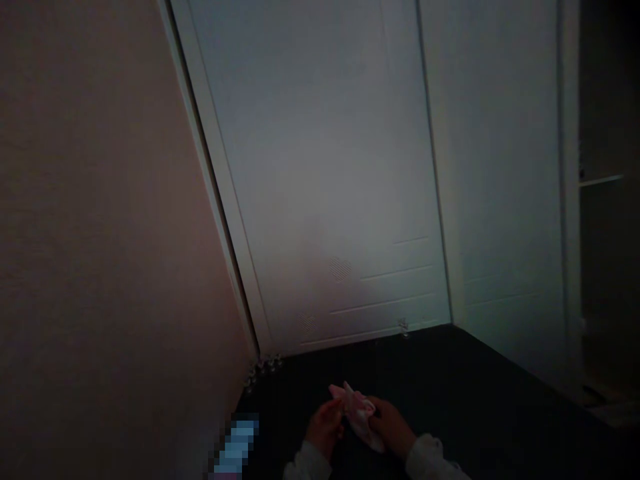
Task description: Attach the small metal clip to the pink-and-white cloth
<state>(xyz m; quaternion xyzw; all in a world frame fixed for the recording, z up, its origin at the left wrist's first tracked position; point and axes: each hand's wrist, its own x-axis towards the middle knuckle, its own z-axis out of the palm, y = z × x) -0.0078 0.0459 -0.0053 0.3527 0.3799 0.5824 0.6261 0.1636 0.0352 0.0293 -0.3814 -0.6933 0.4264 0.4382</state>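
The left hand [325, 427] and the right hand [393, 427] are close together over a dark surface [430, 373], with a pink-and-white cloth [359, 417] between them. The right hand has its fingers bent and pinches the right edge of the cloth. The left hand is curled, its fingertips against the cloth's left side; the dim light makes it impossible to tell whether they are pressed together on it. Part of the cloth pokes up above the fingers of both hands, and a paler part hangs down between them, next to the right hand. To the left of the left hand is a bright, pixelated patch [235, 447], and beyond that a reddish-brown wall [110, 200]. Ahead of both hands, past the dark surface, rises a pale panel [320, 167] with faint slanting lines low on it.
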